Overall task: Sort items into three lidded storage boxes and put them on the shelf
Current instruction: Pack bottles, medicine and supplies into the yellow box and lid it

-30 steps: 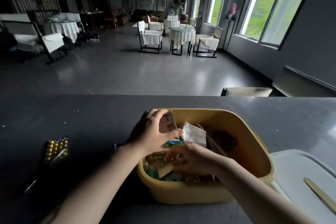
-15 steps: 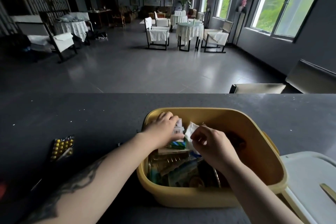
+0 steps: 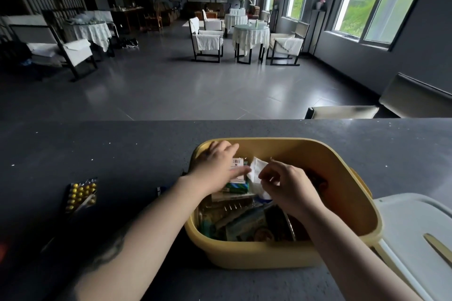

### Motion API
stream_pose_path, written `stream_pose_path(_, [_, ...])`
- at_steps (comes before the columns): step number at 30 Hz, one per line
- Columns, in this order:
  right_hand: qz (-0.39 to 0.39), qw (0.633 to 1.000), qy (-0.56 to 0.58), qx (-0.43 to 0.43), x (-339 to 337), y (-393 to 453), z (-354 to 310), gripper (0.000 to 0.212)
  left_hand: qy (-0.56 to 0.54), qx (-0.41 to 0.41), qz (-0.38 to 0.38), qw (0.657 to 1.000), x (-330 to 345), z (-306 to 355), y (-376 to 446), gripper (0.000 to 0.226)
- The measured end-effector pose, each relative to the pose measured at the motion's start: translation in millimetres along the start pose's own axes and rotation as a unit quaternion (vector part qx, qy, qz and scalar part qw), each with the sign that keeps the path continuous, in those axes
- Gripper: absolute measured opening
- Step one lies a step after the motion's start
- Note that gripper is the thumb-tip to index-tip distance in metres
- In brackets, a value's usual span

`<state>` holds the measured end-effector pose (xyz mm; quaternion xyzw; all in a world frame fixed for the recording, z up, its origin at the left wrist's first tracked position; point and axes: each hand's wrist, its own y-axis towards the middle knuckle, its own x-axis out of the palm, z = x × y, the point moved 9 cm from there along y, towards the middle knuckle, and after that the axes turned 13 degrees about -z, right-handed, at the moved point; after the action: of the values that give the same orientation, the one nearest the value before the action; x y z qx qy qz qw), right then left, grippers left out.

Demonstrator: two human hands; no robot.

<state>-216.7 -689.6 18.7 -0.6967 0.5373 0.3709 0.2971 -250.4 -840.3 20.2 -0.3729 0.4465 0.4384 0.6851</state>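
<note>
both forearms reach forward, close together. the left hand [image 3: 216,168] lies palm down with fingers extended. the right hand [image 3: 289,187] has fingertips curled in a pinch.

Both forearms bare, no sleeves; dark tattoo on L forearm [image 3: 110,252]; hands ungloved.

Yellow oval plastic storage box [image 3: 318,255] sitting on dark speckled worktop [image 3: 97,149], both hands inside it among packets; yellow-pill blister pack [image 3: 82,194] lying well left; white plastic lid [image 3: 420,222] lying just right.
</note>
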Motion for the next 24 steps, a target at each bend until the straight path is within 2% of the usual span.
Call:
stream_pose_path(2, [0.024, 1.000, 0.005, 0.010, -6, -2, 2, 0.010, -0.065, 0.018, 0.160, 0.985, -34, -9, -31, 0.060])
stream_pose_path(4, [0.063, 0.998, 0.005, 0.008, -13, -5, -5, 0.008, -0.137, -0.004, 0.298, 0.945, -51, -38, -73, 0.040])
stream_pose_path(6, [0.107, 0.994, 0.014, -0.012, -15, -10, -26, 0.009, -0.243, -0.033, 0.362, 0.899, -46, -74, -108, 0.024])
stream_pose_path(8, [0.135, 0.987, 0.047, -0.069, -5, -18, -66, 0.014, -0.301, -0.071, 0.362, 0.879, -29, -106, -130, 0.019])
stream_pose_path(10, [0.125, 0.978, 0.078, -0.148, 17, -29, -118, 0.017, -0.323, -0.110, 0.347, 0.874, -12, -136, -146, 0.016])
stream_pose_path(13, [0.042, 0.961, 0.010, -0.273, 70, -45, -195, 0.026, -0.352, -0.168, 0.342, 0.855, 10, -184, -169, 0.015])
stream_pose_path(15, [-0.016, 0.945, -0.051, -0.322, 110, -48, -227, 0.034, -0.348, -0.201, 0.337, 0.852, 23, -214, -185, 0.018])
stream_pose_path(19, [-0.100, 0.954, -0.026, -0.282, 182, -26, -238, 0.046, -0.269, -0.232, 0.292, 0.888, 34, -261, -206, 0.021])
stream_pose_path(21, [-0.096, 0.970, 0.016, -0.223, 204, -4, -224, 0.046, -0.244, -0.237, 0.288, 0.895, 33, -277, -211, 0.020])
stream_pose_path(24, [-0.070, 0.992, 0.003, -0.108, 224, 39, -188, 0.059, -0.204, -0.265, 0.290, 0.897, 31, -300, -215, 0.026])
